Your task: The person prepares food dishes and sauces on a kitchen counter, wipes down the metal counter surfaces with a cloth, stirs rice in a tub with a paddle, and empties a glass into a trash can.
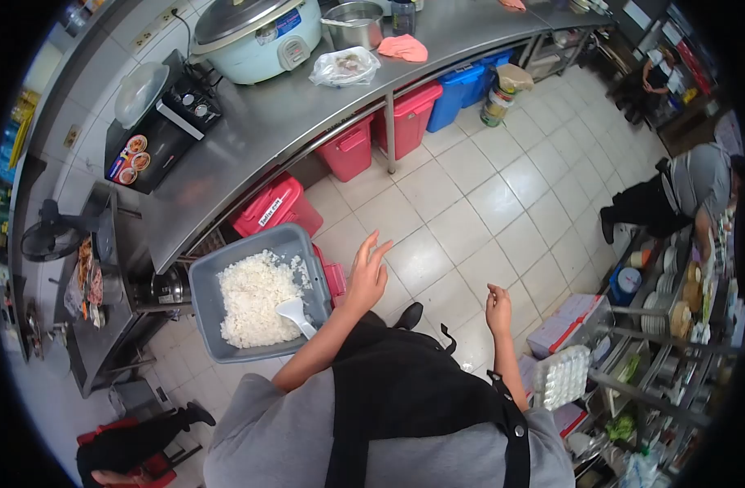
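2 forearms (316, 350) apart, left hand (367, 282) open, fingers (362, 248) spread, right hand (498, 308) loosely curled

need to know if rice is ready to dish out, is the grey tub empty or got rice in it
It has rice in it: a white heap covers much of the tub's floor, a scoop resting in it.

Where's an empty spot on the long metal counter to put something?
The metal counter looks bare between the black appliance and the plastic bag, in front of the big cooker. There's more bare counter just right of the nearer pink cloth. It's crowded where the cooker, pot, bag and cloth sit close together.
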Motion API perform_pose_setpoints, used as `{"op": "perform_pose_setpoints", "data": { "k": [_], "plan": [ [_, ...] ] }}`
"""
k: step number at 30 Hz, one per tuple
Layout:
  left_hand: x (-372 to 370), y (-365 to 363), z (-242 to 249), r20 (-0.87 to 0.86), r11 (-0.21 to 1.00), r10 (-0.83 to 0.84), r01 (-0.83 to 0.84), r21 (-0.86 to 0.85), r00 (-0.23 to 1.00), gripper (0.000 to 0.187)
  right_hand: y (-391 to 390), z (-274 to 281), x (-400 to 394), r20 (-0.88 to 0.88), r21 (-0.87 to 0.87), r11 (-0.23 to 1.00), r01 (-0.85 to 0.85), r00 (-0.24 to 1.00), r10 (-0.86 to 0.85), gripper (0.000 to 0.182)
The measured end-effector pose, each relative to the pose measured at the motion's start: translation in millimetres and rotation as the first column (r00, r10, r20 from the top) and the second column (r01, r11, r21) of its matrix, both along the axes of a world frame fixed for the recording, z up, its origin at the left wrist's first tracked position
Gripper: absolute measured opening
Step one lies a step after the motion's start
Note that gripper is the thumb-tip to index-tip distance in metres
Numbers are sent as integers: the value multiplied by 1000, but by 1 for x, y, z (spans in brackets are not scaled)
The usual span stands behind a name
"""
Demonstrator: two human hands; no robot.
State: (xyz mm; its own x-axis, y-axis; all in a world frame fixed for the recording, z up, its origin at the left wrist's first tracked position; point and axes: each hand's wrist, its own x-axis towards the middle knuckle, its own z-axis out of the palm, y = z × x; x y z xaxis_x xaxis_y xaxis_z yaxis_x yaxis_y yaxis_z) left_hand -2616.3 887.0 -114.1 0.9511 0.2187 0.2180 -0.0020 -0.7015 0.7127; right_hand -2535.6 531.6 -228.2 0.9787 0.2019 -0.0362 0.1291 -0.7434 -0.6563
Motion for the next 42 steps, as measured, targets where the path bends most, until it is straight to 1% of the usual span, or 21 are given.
{"op": "perform_pose_setpoints", "data": {
  "k": [2, 3, 7, 9, 11, 13, 17, 18, 19, 21, 23, 25, 26, 28, 29, 31, 33, 36, 39, 40, 42],
  "plan": [
    [34, 7, -5, 49, 975, 103, -91, -201, 993, 44, -11, -25, 19, 88, -46, 999, -12, 996, 16, 19],
    [55, 17, -9, 54, 974, 139, -127, -187, 989, 44, -9, -31, 25, 92, -32, 998, -49, 994, 52, 19],
    [136, 92, -16, 158, 945, 325, -313, -99, 932, 39, 24, -36, 56, -205, 34, 964, -263, 943, 264, 22],
    [180, 131, -7, 108, 860, 425, -364, -358, 899, 42, 42, -34, 73, -311, 109, 929, -355, 875, 371, 23],
    [220, 178, -19, -15, 724, 489, -416, -550, 872, 52, 53, -40, 96, -303, 115, 893, -435, 841, 449, 22],
    [250, 193, -9, -85, 504, 515, -382, -774, 853, 65, 56, -50, 124, -347, 89, 906, -413, 840, 417, 23],
    [310, 237, -34, -204, 302, 464, -370, -878, 862, 69, 41, -64, 182, -394, 94, 940, -328, 854, 338, 25],
    [328, 248, -32, -222, 235, 440, -350, -907, 870, 70, 44, -47, 199, -436, 79, 951, -299, 848, 302, 25],
    [345, 256, -28, -219, 240, 438, -348, -906, 872, 70, 41, -49, 217, -474, 130, 962, -240, 837, 273, 26],
    [373, 262, -26, -237, 147, 441, -330, -932, 866, 68, 34, -56, 252, -454, 148, 979, -141, 870, 194, 26],
    [396, 273, -29, -233, 99, 466, -312, -945, 853, 68, 30, -54, 286, -448, 161, 981, -108, 878, 170, 26],
    [416, 297, -39, -288, 22, 385, -321, -947, 877, 65, 52, -46, 323, -427, 192, 978, -86, 890, 162, 25],
    [425, 302, -44, -320, -6, 402, -347, -938, 858, 58, 65, -39, 343, -453, 197, 977, -83, 876, 166, 25],
    [434, 302, -43, -299, 44, 482, -364, -930, 824, 53, 96, -34, 383, -483, 193, 975, -113, 854, 194, 24],
    [437, 298, -41, -276, 94, 545, -384, -919, 792, 48, 115, -36, 407, -421, 217, 953, -212, 860, 288, 24],
    [440, 293, -38, -316, 85, 628, -467, -880, 711, 40, 171, -24, 458, -306, 261, 889, -375, 842, 445, 24],
    [436, 289, -40, -286, 167, 653, -502, -848, 701, 42, 246, 25, 498, -225, 343, 820, -459, 807, 546, 23],
    [419, 278, -50, -235, 159, 778, -544, -824, 583, 39, 347, 103, 556, -13, 385, 659, -647, 709, 705, 22],
    [369, 265, -28, -283, 25, 846, -563, -826, 452, 40, 419, 160, 579, 38, 346, 597, -724, 647, 762, 21],
    [348, 265, -16, -261, -30, 892, -528, -849, 369, 31, 437, 171, 583, 90, 352, 589, -728, 652, 753, 21],
    [296, 277, 18, -341, -117, 884, -556, -823, 320, 35, 467, 172, 592, 144, 361, 560, -746, 638, 757, 21]
  ]
}}
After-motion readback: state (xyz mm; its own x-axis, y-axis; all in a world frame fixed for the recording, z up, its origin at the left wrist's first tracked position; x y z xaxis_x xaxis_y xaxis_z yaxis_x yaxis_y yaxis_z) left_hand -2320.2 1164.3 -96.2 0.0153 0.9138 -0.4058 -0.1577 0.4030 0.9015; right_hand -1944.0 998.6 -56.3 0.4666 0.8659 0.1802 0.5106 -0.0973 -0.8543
